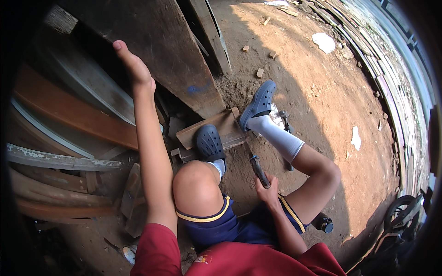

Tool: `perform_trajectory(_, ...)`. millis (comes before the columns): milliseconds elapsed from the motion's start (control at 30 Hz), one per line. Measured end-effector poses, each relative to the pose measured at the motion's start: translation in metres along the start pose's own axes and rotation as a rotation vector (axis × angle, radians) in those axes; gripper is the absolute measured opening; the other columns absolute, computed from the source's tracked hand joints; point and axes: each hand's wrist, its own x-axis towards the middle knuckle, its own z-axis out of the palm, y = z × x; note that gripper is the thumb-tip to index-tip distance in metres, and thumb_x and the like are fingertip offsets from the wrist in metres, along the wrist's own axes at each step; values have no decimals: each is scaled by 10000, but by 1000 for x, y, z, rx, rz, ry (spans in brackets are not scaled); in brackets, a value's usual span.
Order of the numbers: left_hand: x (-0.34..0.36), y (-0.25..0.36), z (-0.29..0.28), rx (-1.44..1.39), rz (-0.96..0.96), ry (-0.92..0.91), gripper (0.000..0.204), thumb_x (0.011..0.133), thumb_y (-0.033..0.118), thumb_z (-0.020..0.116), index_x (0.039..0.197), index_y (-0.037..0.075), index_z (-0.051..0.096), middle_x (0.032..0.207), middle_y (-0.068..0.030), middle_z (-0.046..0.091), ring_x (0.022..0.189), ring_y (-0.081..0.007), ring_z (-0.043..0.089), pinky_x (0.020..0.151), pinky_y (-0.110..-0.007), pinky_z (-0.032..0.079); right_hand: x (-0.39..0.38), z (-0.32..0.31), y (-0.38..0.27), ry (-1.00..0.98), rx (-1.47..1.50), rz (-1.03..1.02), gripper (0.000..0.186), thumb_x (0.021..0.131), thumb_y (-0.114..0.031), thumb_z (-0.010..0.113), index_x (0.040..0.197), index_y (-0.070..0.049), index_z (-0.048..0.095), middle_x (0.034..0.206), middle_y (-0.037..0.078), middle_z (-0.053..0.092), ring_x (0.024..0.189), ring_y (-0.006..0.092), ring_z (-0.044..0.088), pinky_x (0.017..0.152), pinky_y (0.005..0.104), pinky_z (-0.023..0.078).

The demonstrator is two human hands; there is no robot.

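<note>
My right hand (269, 189) is closed round the straight dark handle of what looks like a hand saw (258, 171). Its thin blade points away from me towards a short wooden board (207, 130) on the ground; teeth are too small to make out. Beside that board, my left foot in a dark blue clog (210, 141) presses on the wood. My left hand (133, 64) is raised at the far left, with a digit stretched out and nothing visibly held. Its other fingers are mostly hidden, and a large dark plank (152, 41) is behind it.
A hammer-like tool (285, 121) lies by my right clog (258, 103). Several small wood blocks (260, 72) are scattered on the dirt ahead. Curved planks (69, 108) are stacked at left. A black cylinder (323, 224) lies beside my right thigh, and a wheel (399, 210) shows at lower right.
</note>
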Motion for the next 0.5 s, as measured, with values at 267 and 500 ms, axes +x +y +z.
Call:
perform_trajectory(267, 3, -4, -5, 55, -33, -55, 1083, 789, 817, 250, 1464, 31, -66, 1540, -144, -90, 1422, -264, -48, 1144, -393, 22, 15, -15, -4, -100, 489, 267, 282, 834, -144, 598, 596, -48, 480, 465, -3, 421, 373, 83, 377, 371, 275, 286)
perform_trajectory(500, 3, -7, -5, 60, -19, -53, 1086, 787, 820, 239, 1460, 35, -90, 1537, -141, -125, 1422, -256, -83, 1143, -394, -3, 4, -3, -29, -44, -82, -62, 269, 783, -194, 633, 632, 5, 532, 493, 22, 456, 469, 99, 415, 453, 320, 335)
